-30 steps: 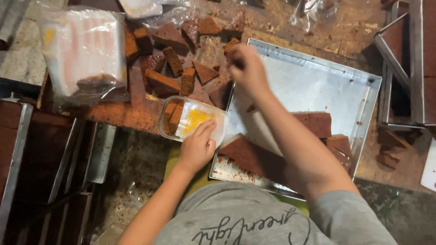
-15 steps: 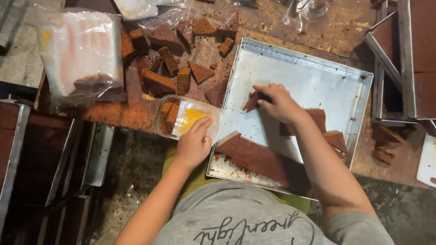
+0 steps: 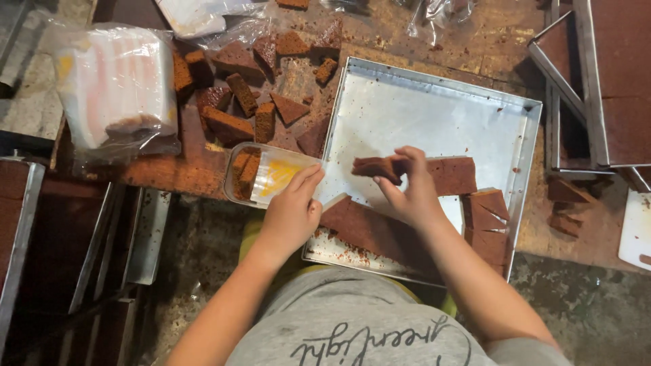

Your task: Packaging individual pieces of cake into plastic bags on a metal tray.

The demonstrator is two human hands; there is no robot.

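My left hand (image 3: pixel 291 211) grips the near edge of a clear plastic box (image 3: pixel 261 175) that holds brown cake pieces and a yellow and white sheet. My right hand (image 3: pixel 409 188) pinches a brown cake slice (image 3: pixel 375 167) and lifts it just above the metal baking tray (image 3: pixel 434 108). More cut cake slabs (image 3: pixel 475 203) lie along the tray's near and right sides, partly hidden under my right forearm.
Loose cake offcuts (image 3: pixel 251 102) are scattered on the worn wooden table behind the box. A bag of stacked plastic boxes (image 3: pixel 115 85) stands at the left. Trays with uncut cake (image 3: pixel 624 74) sit at the right, and metal racks at the lower left.
My right hand came back from the offcut pile to the tray, took hold of a cake slice and raised it toward the box. My left hand stayed on the box.
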